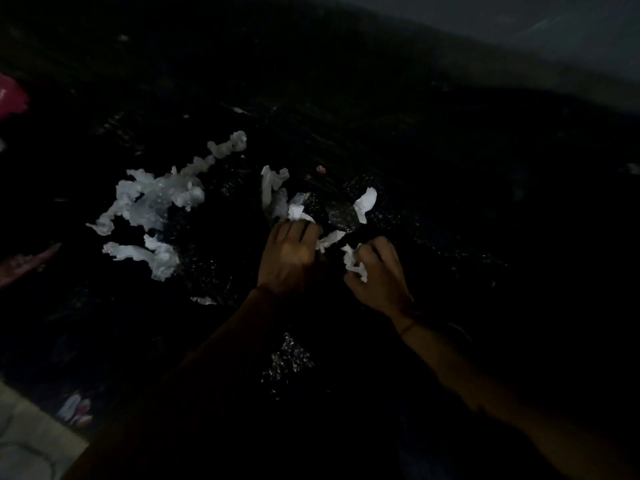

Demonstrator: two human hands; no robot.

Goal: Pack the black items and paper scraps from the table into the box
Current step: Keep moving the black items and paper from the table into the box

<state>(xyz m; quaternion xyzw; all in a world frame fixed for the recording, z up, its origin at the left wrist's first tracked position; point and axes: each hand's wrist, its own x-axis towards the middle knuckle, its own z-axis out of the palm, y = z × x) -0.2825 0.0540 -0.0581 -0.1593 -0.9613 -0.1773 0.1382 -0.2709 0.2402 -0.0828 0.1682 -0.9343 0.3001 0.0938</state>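
The scene is very dark. My left hand (292, 259) is closed around white paper scraps (299, 213) that poke out past its knuckles. My right hand (379, 275) grips another crumpled white scrap (354, 263) just beside it. Both hands rest over a glittery black item (341, 213) at the centre. More white scraps lie loose: a large tangled heap (156, 195) to the left, a twisted strip (149, 254) below it, a piece (367, 202) beyond my right hand, and a small bit (204, 300) near my left wrist. No box is visible.
The surface is black and hard to read. A pink object (12, 97) sits at the far left edge, a reddish strip (27, 263) lower left. A sparkly black patch (289, 358) lies between my forearms. Pale flooring (31, 441) shows at bottom left.
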